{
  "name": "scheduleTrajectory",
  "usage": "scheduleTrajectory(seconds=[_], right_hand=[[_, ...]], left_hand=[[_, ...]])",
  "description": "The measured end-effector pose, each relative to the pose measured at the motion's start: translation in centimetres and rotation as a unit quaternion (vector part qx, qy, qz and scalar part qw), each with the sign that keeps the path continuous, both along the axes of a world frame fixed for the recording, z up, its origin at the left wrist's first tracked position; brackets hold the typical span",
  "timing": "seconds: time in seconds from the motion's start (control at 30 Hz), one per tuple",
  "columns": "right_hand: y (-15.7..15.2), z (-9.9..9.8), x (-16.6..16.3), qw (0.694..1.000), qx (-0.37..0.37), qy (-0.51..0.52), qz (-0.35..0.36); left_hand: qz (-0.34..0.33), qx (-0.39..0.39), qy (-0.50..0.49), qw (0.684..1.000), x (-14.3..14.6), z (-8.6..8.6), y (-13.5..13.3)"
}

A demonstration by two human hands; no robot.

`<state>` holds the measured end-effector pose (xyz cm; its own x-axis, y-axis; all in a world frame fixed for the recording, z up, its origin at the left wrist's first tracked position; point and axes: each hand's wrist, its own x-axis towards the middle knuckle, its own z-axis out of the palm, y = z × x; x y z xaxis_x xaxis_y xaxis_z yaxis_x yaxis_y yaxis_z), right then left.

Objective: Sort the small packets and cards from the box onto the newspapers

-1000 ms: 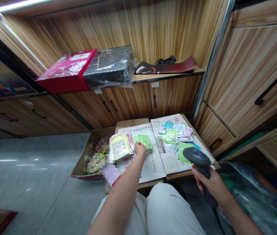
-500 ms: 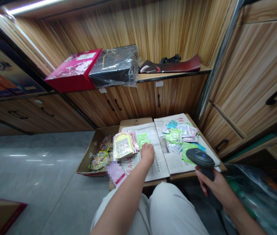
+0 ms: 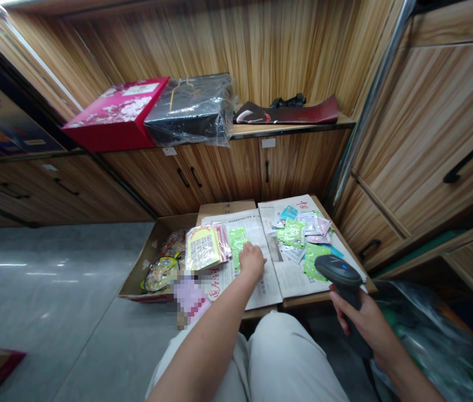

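The scanner [image 3: 339, 271] is smooth, dark plastic. The little packets [image 3: 294, 231] look shiny. The newspaper [image 3: 266, 287] is dull paper. The cupboards [image 3: 228, 173] look like wood.

We see white shine on the floor [image 3: 73, 312] and plastic wrap [image 3: 197, 109]. The sides look blurry to us, and one purple patch [image 3: 189, 296] is blocky.

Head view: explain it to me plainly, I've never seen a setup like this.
There is no robot here, just a person's two bare hands. The view comes from one camera worn on the head, looking forward and down, so the person's knees show below. The right hand grips a dark scanner. The left hand is over newspaper, by a green packet; whether it touches the packet is hard to tell. Also on the paper lie a pile of mixed packets and a stack of yellow-fronted packs.
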<state>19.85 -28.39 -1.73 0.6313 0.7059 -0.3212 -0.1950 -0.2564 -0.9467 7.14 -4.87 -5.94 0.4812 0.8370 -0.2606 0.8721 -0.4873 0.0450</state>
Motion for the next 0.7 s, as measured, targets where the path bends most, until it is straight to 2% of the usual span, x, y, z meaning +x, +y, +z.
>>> scheduleTrajectory(seconds=[0.13, 0.23, 0.37, 0.5, 0.6, 0.7], right_hand=[[0.0, -0.3, 1.1, 1.0, -0.006, 0.0, 0.014], [-0.1, -0.7, 1.8, 1.0, -0.003, -0.002, 0.006], [-0.3, -1.3, 2.3, 1.0, -0.002, -0.003, -0.027], [-0.7, -1.8, 2.8, 0.999, -0.009, 0.003, -0.034], [-0.8, -1.9, 3.1, 0.999, -0.017, 0.01, -0.047], [-0.8, -1.8, 3.1, 0.998, -0.014, 0.015, -0.054]], left_hand=[[-0.036, -0.001, -0.076, 0.996, 3.4, 0.9, 0.2], [-0.029, -0.019, -0.135, 0.99, 5.9, 0.5, 0.0], [0.049, -0.044, -0.193, 0.979, 9.0, -0.8, -0.3], [0.134, -0.036, -0.242, 0.96, 11.5, -1.7, 0.1], [0.181, -0.048, -0.265, 0.946, 12.5, -1.8, 0.8], [0.22, -0.103, -0.306, 0.92, 12.6, -1.9, 1.4]])
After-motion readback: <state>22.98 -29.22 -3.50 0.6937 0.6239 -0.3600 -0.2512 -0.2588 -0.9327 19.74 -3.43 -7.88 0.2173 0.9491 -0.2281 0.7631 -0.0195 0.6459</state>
